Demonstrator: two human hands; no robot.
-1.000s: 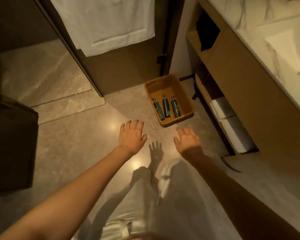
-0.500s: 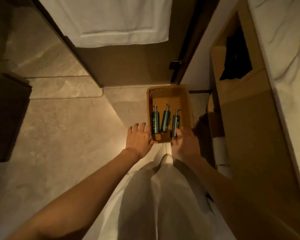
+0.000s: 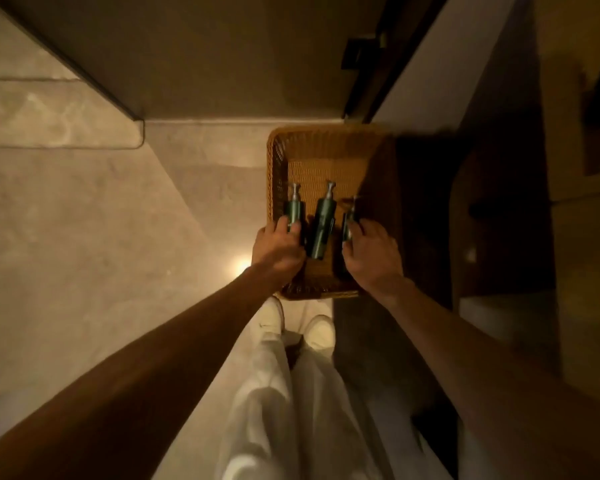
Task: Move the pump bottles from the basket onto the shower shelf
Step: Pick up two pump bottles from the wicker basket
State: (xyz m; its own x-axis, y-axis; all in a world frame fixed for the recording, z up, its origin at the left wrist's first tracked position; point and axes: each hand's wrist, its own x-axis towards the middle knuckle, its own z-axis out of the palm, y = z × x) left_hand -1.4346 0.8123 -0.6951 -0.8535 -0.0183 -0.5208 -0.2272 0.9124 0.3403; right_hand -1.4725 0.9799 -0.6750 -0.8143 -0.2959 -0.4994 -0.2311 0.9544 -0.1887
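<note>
A woven tan basket (image 3: pixel 278 157) sits on the bathroom floor just beyond my feet. Three green pump bottles with silver pumps lie side by side in it. My left hand (image 3: pixel 278 251) is closed around the lower part of the left bottle (image 3: pixel 294 211). My right hand (image 3: pixel 373 258) wraps its fingers around the right bottle (image 3: pixel 349 220), which is mostly in shadow. The middle bottle (image 3: pixel 323 226) lies untouched between the hands. The shower shelf is not in view.
A dark vanity cabinet (image 3: pixel 499 209) rises close on the right of the basket. A glass shower panel edge (image 3: pixel 84 74) and a raised stone shower step (image 3: pixel 56 112) lie at upper left. My white trousers and shoes (image 3: pixel 321 332) are below the basket.
I have come up to the basket and leaned over it. Both hands went from open above the floor down into the basket and closed on the outer two bottles.
</note>
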